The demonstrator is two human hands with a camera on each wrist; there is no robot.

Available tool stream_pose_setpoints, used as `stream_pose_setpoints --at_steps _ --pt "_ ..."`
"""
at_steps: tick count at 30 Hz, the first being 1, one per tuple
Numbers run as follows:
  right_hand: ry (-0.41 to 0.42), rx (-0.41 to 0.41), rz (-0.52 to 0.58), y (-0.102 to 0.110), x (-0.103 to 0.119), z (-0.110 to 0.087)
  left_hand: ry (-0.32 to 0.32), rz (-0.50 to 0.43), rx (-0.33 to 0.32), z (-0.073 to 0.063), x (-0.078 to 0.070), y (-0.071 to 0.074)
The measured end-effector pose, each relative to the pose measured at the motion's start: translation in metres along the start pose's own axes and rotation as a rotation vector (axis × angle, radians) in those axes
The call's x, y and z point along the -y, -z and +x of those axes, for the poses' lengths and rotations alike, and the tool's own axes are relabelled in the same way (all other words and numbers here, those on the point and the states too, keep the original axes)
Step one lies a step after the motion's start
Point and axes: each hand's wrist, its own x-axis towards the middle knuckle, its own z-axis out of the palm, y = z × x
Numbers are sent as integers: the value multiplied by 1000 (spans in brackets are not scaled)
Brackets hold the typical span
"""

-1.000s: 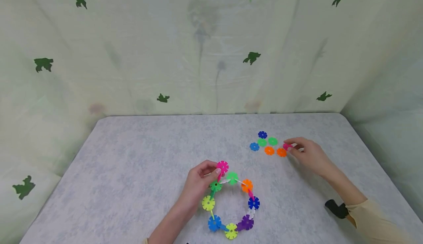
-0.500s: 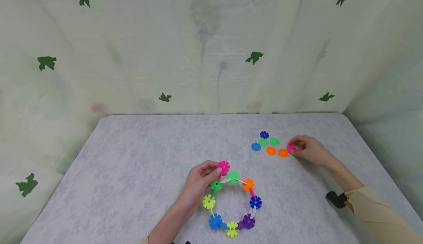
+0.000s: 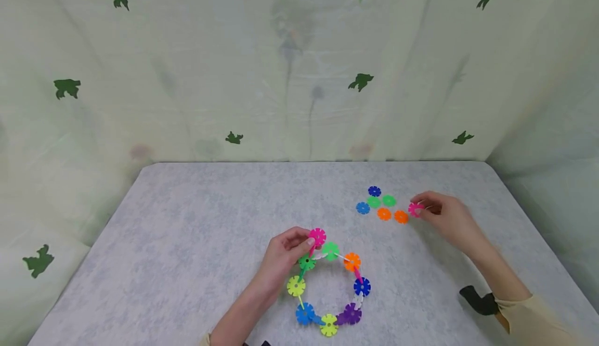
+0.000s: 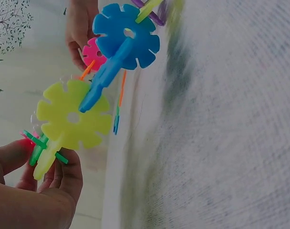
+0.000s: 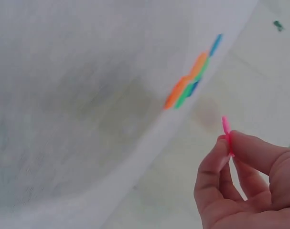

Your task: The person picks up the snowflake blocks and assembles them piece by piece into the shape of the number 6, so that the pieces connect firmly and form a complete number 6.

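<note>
A ring of linked snowflake discs (image 3: 296, 286) in several colours stands near the front of the table in the head view. At its upper left, my left hand (image 3: 280, 256) pinches a pink snowflake disc (image 3: 318, 237) between thumb and fingers. The left wrist view shows a yellow disc (image 4: 90, 124) and a blue disc (image 4: 121, 40) of the ring close up. Farther right, my right hand (image 3: 446, 220) pinches a loose pink snowflake disc (image 3: 415, 209). That disc appears edge-on, raised off the table, in the right wrist view, between thumb and forefinger.
Left of my right hand lie several loose discs: orange (image 3: 401, 217), green (image 3: 389, 200), light blue (image 3: 363, 208) and dark blue (image 3: 374, 191). The grey table (image 3: 210, 221) ends at a pale curtain (image 3: 187, 75) with leaf-green bird shapes.
My right hand has lifted the loose pink disc from beside the orange one and shifted slightly right. My left hand keeps its pinch on the ring's pink disc. The head view has shifted slightly.
</note>
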Motion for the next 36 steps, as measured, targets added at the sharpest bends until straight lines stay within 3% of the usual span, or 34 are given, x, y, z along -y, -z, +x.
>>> stream_pose_setpoints --at_steps 4,9,14,19,27,36 --pt "35 -61 37 -8 22 -17 -5 2 8 -1 -2 -1" --pt "21 -78 133 -22 48 -33 -15 3 16 -3 -5 -3" --pt "17 -103 306 -33 72 -46 -25 26 23 -7 -8 -6" --pt "78 -131 485 -42 92 -55 -49 63 35 -10 -12 -9" --pt "100 -125 641 -56 110 -64 -72 56 105 -16 -15 -13" --pt "107 -125 704 -65 122 -66 -102 102 154 -21 -20 -17"
